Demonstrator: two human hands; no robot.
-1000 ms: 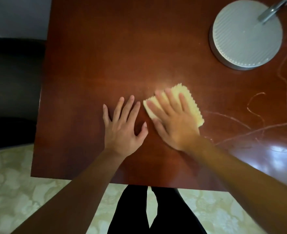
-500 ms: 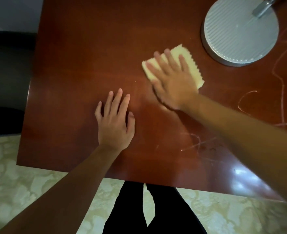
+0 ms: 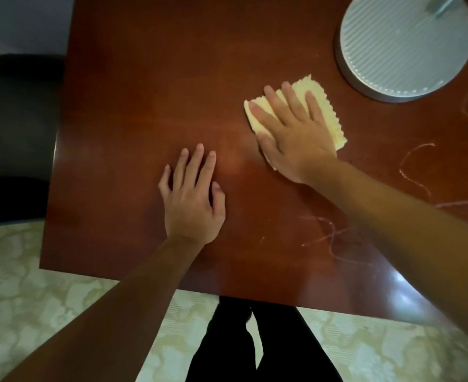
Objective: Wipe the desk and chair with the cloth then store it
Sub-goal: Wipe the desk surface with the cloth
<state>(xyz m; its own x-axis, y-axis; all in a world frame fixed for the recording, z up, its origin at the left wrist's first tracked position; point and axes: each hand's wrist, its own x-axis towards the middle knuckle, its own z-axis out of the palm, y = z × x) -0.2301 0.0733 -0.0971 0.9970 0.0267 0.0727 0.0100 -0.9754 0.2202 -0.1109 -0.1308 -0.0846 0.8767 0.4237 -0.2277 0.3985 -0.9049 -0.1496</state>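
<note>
**Cloth drawn back nearer across the desk**

Since half a second ago the cloth [image 3: 327,111] has been drawn slightly nearer, away from the lamp base [image 3: 403,45]. It is pinned flat under the right hand [image 3: 293,133], fingers straight and slightly spread, its long axis running far-left to near-right. Chalk-like marks [image 3: 414,172] lie to its right. The left hand [image 3: 191,199] is laid flat on the desk [image 3: 144,92], fingers loosely together.

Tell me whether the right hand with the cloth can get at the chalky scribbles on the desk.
Probably yes. The right hand presses the cloth flat on the desk, and the scribbles lie just to its right with only bare wood between; the lamp base sits farther back.
</note>
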